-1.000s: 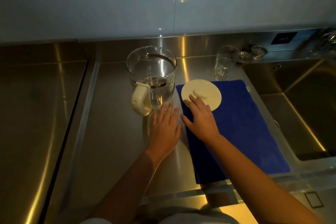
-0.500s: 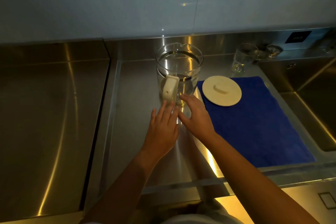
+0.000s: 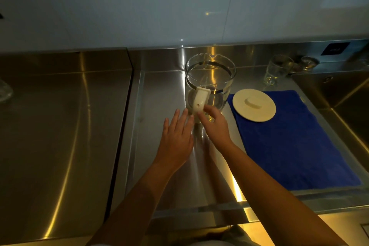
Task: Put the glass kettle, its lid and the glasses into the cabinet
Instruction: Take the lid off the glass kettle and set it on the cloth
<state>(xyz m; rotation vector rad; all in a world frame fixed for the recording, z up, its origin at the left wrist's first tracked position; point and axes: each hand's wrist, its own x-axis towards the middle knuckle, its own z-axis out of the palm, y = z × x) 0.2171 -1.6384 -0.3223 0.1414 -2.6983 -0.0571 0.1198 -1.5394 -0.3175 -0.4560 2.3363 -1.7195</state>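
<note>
Looking down through the head camera, I judge the task barely begun: nothing has gone into a cabinet yet, and I see no open cabinet, only closed white panels (image 3: 159, 6) above the desk (image 3: 163, 90). The glass kettle (image 3: 210, 78) stands upright at the middle of the desk, its cream handle (image 3: 200, 102) turned toward the near side. My right hand (image 3: 214, 124) is on that handle, its fingers (image 3: 209, 110) curled and pinching the lower end. My left hand (image 3: 176, 138) lies just left of it, fingers straight and loosely together, their tips at the handle's base; I cannot tell whether they touch.

The lid (image 3: 254, 105) is off the kettle, lying flat on the far left corner of the blue cloth (image 3: 295, 142), just right of the kettle. One glass (image 3: 276, 70) stands far right of the kettle, beyond the cloth, and a second glass (image 3: 308, 63) sits farther right on the ledge behind the sink (image 3: 349, 96). Kettle, lid and glasses all remain to be carried; the kettle looks first in line.
</note>
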